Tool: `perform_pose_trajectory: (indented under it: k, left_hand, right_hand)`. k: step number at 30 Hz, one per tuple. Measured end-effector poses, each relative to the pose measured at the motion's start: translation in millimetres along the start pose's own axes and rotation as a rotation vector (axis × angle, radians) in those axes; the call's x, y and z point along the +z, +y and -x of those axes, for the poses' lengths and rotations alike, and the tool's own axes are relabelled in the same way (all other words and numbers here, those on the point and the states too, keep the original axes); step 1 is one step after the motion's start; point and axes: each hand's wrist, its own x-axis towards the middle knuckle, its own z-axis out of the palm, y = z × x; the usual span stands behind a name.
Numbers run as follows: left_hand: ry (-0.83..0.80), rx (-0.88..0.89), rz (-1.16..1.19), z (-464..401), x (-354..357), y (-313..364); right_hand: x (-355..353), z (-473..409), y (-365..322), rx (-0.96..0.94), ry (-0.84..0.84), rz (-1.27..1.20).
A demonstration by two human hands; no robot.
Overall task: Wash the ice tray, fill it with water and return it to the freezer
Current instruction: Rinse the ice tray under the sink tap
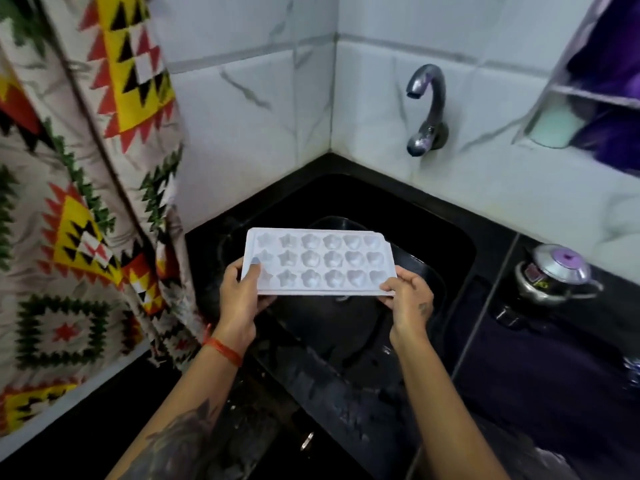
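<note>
A white plastic ice tray point(320, 259) with several star, flower and heart shaped cells is held level over the black sink point(457, 244). My left hand point(242, 296) grips its near left corner, thumb on top. My right hand point(410, 296) pinches its near right corner. The cells look empty. A dark metal tap point(427, 109) juts from the tiled wall beyond the tray, and no water runs from it.
A patterned curtain point(79, 188) hangs at the left, close to the sink. A steel pot with a lid point(554, 271) stands on the black counter at the right. A wall shelf point(588, 95) with a pale cup sits at the upper right.
</note>
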Motion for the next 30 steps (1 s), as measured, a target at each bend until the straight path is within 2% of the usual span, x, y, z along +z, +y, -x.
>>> perform_pose_trajectory:
  k: [6, 10, 14, 18, 22, 26, 30]
  left_hand:
    - [-0.089, -0.136, 0.043, -21.2, 46.3, -3.7]
    - [-0.103, -0.134, 0.035, -35.9, 68.2, 0.3]
    - [-0.104, -0.127, 0.033, -54.0, 83.7, 8.5]
    - [-0.140, -0.128, 0.018, -71.7, 96.5, 15.4]
    - [-0.167, -0.158, 0.021, -87.2, 104.9, 17.1]
    - [-0.177, -0.150, 0.008, -104.6, 102.0, 17.8]
    - [-0.174, -0.145, 0.009, -121.1, 97.9, 19.7]
  right_hand:
    - [-16.3, -32.2, -16.1, -0.008, 0.090, 0.011]
    - [-23.5, -48.7, -18.7, -0.030, 0.094, 0.029]
    - [-20.1, -68.7, -25.2, -0.020, 0.125, 0.165]
    - [-2.7, -96.4, -49.1, -0.133, 0.207, 0.209]
    - [28.2, -131.3, -82.5, -0.262, 0.202, 0.294]
    - [72.0, -168.4, -114.3, -0.374, 0.135, 0.534]
    - [105.6, -210.3, -138.7, -0.392, 0.082, 0.760]
